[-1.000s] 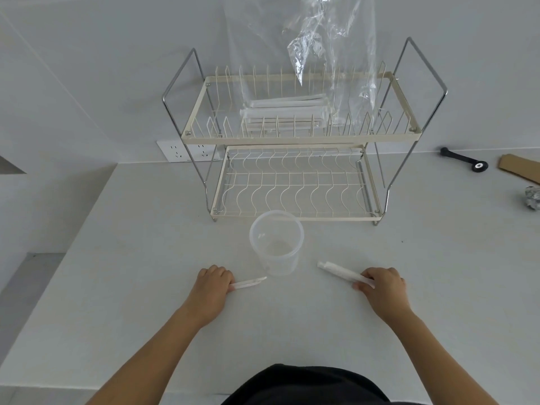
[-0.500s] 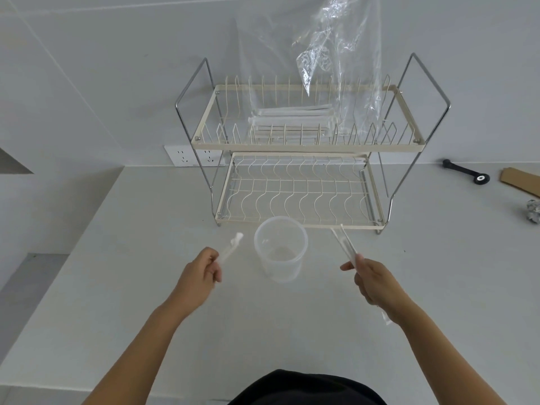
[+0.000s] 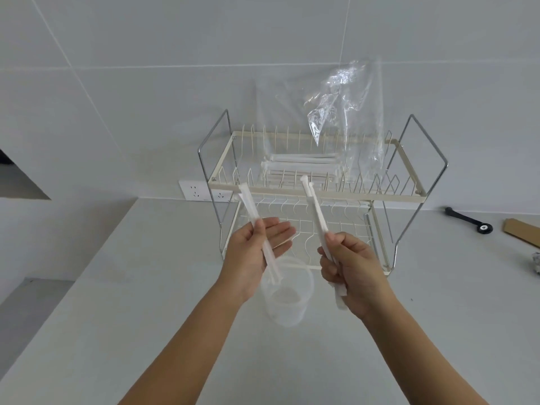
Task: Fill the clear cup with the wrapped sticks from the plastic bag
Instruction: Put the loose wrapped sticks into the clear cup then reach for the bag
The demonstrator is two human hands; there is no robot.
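Our fingers (image 3: 280, 232) pinch wrapped sticks (image 3: 317, 213) in each raised hand, left hand (image 3: 251, 255) and right hand (image 3: 355, 267), above the clear cup (image 3: 287, 296); the rack (image 3: 315, 191) stands beyond.

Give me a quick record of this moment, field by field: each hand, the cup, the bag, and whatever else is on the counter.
left hand: holds a wrapped stick, its lower end over the cup
right hand: grips two wrapped sticks, upright
clear cup: upright on the counter, no stick inside
plastic bag: on the dish rack top tier, more sticks inside
also: black tool, cardboard
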